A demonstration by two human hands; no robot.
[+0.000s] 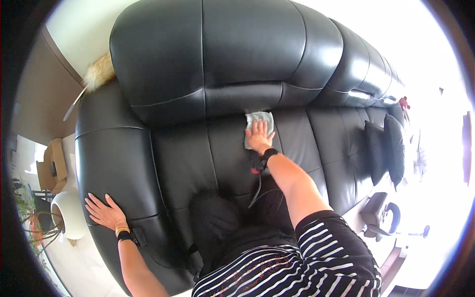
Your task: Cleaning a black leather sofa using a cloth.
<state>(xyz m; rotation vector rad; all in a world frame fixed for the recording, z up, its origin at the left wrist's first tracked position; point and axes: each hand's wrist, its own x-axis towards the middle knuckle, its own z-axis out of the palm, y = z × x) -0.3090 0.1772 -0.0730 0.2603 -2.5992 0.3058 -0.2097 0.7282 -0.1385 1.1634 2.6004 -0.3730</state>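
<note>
A black leather sofa (pixel 237 156) spreads out before me. My right hand (pixel 259 135) lies flat, fingers spread, on a pale grey cloth (pixel 265 117) and presses it to the seat, close to the crease below the backrest (pixel 252 44). Round the right wrist is a black strap with a small device (pixel 256 163) and a hanging cord. My left hand (pixel 106 212) rests palm down on the sofa's left armrest (pixel 115 159), its fingers apart and nothing in them. A gold bracelet and a black strap circle that wrist.
Two dark cushions (pixel 393 148) stand at the sofa's right end. Something furry and tan (pixel 99 72) sits behind the left armrest. On the floor at left are an open cardboard box (pixel 52 167), a white rounded pot (pixel 70 215) and plants (pixel 28 219). A dark wheeled object (pixel 376 215) stands at right.
</note>
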